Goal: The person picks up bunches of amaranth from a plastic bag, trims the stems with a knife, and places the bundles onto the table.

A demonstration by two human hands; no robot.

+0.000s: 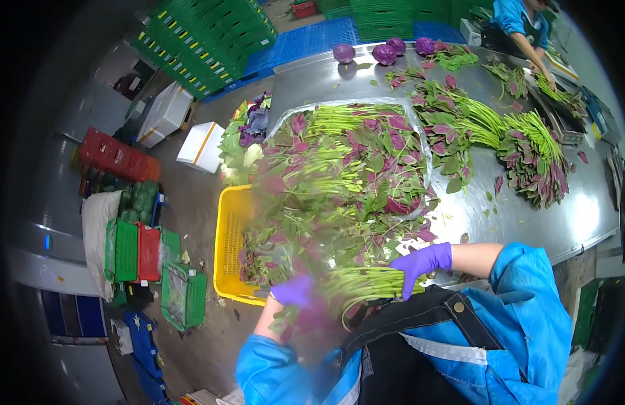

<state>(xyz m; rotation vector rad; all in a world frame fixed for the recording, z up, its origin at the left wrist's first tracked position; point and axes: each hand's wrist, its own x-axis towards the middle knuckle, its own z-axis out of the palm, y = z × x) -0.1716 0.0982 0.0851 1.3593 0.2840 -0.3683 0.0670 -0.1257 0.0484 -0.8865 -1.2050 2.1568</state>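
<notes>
My right hand (pixel 423 265), in a purple glove, is closed around the stem end of a bunch of red amaranth (pixel 366 283) held close to my apron. At the leafy end of that bunch is my left hand (pixel 293 291), also purple-gloved. Motion blurs it and the leaves around it, so its fingers cannot be made out. Just beyond my hands, a large heap of red amaranth (pixel 353 162) with green stems and purple-green leaves lies on clear plastic on the metal table (pixel 471 219).
A yellow crate (pixel 229 246) stands against the table's left side. Bundled amaranth (pixel 536 158) lies to the right, purple cabbages (pixel 384 54) at the far edge. A co-worker (pixel 521 30) handles greens by a scale at the back right. Green crates (pixel 204 40) are stacked behind.
</notes>
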